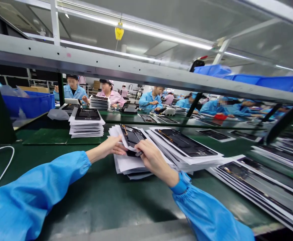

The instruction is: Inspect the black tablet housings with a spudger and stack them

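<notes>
Up came one left hand [111, 146], one right hand [150, 155], one tilted panel [132, 135]! Two central stacks [186, 160] stood side by side, one left stack [86, 129] nearby, one far stack [98, 103] beyond; one hanging yellow device [119, 32], one white cable [7, 172].

The right hand [150, 155] partly hides the held panel [132, 136].

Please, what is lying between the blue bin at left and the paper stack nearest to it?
In the head view, a crumpled, translucent plastic bag lies between the blue bin and that paper stack.
</notes>
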A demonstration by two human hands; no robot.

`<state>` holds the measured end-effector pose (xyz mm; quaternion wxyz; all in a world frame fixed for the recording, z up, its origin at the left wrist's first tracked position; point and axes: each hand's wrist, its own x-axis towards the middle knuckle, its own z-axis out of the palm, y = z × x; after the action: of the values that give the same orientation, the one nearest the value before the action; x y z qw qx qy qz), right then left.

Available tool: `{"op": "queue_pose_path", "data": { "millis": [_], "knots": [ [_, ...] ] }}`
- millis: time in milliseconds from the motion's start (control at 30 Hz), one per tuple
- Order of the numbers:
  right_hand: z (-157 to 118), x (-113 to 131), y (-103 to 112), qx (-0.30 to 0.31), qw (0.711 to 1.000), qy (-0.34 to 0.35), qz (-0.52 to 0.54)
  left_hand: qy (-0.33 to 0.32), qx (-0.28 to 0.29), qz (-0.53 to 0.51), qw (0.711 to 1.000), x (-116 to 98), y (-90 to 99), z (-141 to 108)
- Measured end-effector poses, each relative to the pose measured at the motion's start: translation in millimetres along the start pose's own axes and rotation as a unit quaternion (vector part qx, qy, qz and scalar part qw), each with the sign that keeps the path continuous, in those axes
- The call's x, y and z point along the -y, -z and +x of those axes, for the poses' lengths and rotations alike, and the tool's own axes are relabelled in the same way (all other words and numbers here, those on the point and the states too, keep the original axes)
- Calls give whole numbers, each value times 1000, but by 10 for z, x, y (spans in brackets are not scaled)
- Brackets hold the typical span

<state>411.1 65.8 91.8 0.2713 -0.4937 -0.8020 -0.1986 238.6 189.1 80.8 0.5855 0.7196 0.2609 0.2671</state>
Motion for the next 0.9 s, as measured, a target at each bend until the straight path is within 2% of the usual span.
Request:
{"op": "queue_pose_path", "data": {
  "millis": [100,167,233,300,400,467,533,600,667,733,767,833,900],
  "knots": [
    [-45,125,16,-27,999,5,28,20,-37,-55,998,-125,-130,109],
    [-168,279,99,-50,997,-1,53,26,-61,-75,995,-162,-99,-53],
    [-363,468,255,-86,992,-22,86,33,-74,-86,993,-155,34,-430],
    [-583,674,432,-123,981,-66,132,48,-81,-87,992,-104,229,-945],
    [-810,986,556,-111,958,-119,237,118,-100,-89,984,43,474,-1693],
    [-835,1197,485,-110,928,-121,335,182,-101,-90,974,153,514,-2031],
    [-789,1423,318,-118,897,-118,410,217,-107,-79,967,247,474,-2213],
    [-727,1660,116,-102,884,-120,440,225,-108,-44,967,323,445,-2282],
    [-693,1876,-61,-64,885,-126,444,226,-66,20,972,375,492,-2320],
    [-693,2037,-189,-29,893,-123,431,190,-31,168,967,385,587,-2393],
    [-701,2093,-237,-18,899,-116,421,154,-26,265,951,375,630,-2447],
    [-723,2160,-310,-11,912,-95,398,57,-33,446,893,346,668,-2568],
    [-741,2188,-366,-13,922,-76,380,-38,-30,535,844,338,637,-2662]
  ]
}}
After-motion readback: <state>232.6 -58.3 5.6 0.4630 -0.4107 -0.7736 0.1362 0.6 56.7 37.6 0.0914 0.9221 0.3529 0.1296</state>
